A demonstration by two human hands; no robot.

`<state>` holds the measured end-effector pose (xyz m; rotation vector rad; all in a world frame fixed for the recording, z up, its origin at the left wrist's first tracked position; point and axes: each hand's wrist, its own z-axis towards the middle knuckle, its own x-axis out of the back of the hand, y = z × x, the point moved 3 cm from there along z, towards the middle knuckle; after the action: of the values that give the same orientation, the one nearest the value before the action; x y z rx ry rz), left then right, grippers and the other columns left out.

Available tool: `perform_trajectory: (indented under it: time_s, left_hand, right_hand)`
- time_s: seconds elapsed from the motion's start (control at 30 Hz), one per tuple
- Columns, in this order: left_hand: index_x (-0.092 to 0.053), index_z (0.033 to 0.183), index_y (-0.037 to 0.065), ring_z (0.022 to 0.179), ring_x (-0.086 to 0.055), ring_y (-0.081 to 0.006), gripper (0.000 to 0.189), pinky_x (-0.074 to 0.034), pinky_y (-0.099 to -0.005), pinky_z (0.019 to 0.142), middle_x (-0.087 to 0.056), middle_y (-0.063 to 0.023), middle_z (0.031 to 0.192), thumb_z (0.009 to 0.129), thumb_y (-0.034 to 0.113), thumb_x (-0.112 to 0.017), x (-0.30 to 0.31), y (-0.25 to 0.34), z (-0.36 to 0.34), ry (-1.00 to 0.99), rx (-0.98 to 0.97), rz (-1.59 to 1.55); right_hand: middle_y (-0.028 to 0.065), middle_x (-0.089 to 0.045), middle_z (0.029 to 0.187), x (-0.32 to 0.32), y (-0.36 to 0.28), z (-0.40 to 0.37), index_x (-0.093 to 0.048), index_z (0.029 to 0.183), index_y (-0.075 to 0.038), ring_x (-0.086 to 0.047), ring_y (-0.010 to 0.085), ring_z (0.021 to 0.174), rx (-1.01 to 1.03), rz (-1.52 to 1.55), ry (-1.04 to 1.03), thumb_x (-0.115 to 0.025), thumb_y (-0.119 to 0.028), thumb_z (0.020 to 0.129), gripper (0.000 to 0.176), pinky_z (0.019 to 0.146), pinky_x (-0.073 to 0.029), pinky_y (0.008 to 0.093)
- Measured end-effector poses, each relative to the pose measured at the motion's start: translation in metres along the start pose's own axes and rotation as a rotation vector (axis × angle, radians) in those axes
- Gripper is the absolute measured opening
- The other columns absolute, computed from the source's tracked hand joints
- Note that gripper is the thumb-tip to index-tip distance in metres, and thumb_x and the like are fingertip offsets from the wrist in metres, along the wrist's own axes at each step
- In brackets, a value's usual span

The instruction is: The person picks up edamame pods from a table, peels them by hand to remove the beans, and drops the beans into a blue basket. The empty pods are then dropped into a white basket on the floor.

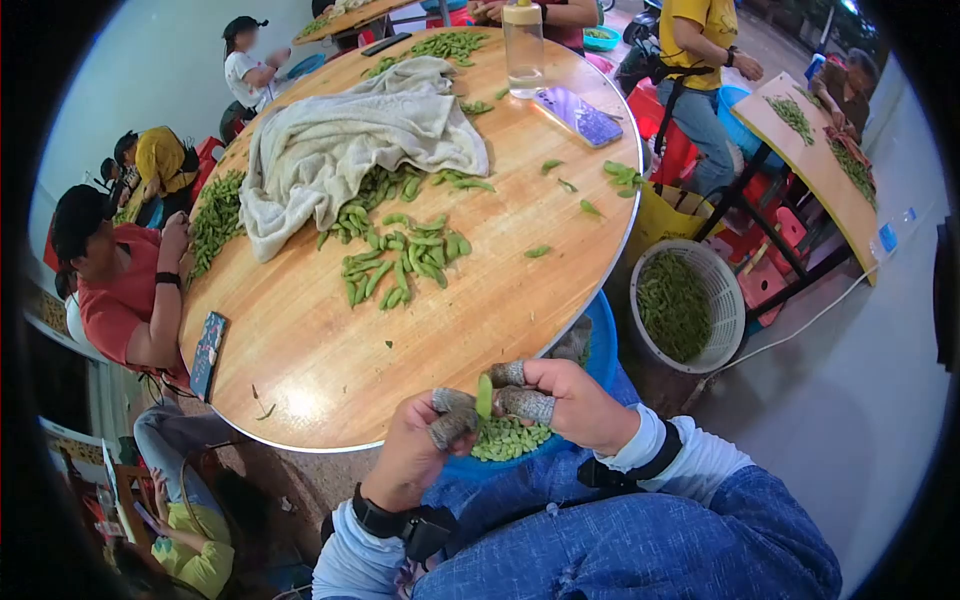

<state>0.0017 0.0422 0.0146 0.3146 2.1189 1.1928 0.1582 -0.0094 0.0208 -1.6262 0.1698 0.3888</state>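
A green edamame pod (484, 397) stands upright between my two hands, above the table's near edge. My left hand (412, 445) is closed at the pod's left side, grey covers on its fingertips. From the other side, my right hand (572, 402) pinches at the same pod, its thumb and finger also wrapped in grey. Beneath them, shelled green beans (508, 440) fill part of a blue basin (602, 345); the hands hide some of it. Straight ahead, a pile of edamame pods (410, 258) lies on the round wooden table (480, 320).
A crumpled pale towel (350, 140) covers more pods. A clear bottle (523, 55) and a purple phone (578, 115) are farther back; a dark patterned phone (207, 355) lies left. A white basket (735, 305) of pods stands right. A person in red (125, 280) sits left.
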Motion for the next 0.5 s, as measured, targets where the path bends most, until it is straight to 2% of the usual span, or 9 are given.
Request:
perform_trajectory:
  time_s: [0.2, 0.3, 0.4, 0.5]
  left_hand:
    - [-0.057, 0.082, 0.001, 0.048, -0.047, -0.0109, 0.022, -0.038, -0.0219, 0.045, -0.054, -0.004, 0.062, 0.075, 0.02, -0.065, -0.01, -0.01, -0.001, 0.031, -0.028, 0.106]
    - [-0.056, 0.082, 0.001, 0.048, -0.047, -0.0112, 0.021, -0.038, -0.0224, 0.045, -0.054, -0.0042, 0.062, 0.076, 0.019, -0.065, -0.009, -0.012, -0.001, 0.089, -0.045, 0.027]
    - [-0.056, 0.082, 0.001, 0.049, -0.048, -0.0108, 0.019, -0.038, -0.0226, 0.045, -0.054, -0.004, 0.062, 0.075, 0.017, -0.065, -0.009, -0.014, -0.001, 0.08, -0.043, -0.005]
    - [-0.056, 0.082, 0.001, 0.05, -0.048, -0.0103, 0.019, -0.038, -0.0229, 0.045, -0.054, -0.0032, 0.063, 0.075, 0.016, -0.066, -0.012, -0.015, -0.002, 0.05, -0.075, -0.026]
  right_hand:
    - [-0.0015, -0.057, 0.08, 0.004, 0.021, -0.004, -0.057, 0.091, 0.001, -0.049, 0.0046, 0.074, -0.027, -0.071, 0.022, -0.054, -0.007, 0.083, 0.011, 0.067, -0.042, 0.022]
    - [-0.0014, -0.057, 0.081, 0.001, 0.008, -0.009, -0.057, 0.091, 0.001, -0.049, 0.005, 0.075, 0.013, -0.096, 0.06, -0.054, -0.007, 0.083, 0.011, 0.068, -0.042, 0.0218]
    - [-0.0011, -0.057, 0.081, 0.001, 0.011, -0.012, -0.057, 0.091, 0.001, -0.049, 0.0052, 0.075, -0.036, 0.0, 0.036, -0.054, -0.007, 0.083, 0.012, 0.068, -0.042, 0.0217]
    - [-0.0009, -0.058, 0.082, 0.002, 0.014, -0.014, -0.057, 0.092, 0.001, -0.049, 0.0053, 0.076, -0.051, -0.034, 0.054, -0.054, -0.007, 0.083, 0.012, 0.069, -0.042, 0.0216]
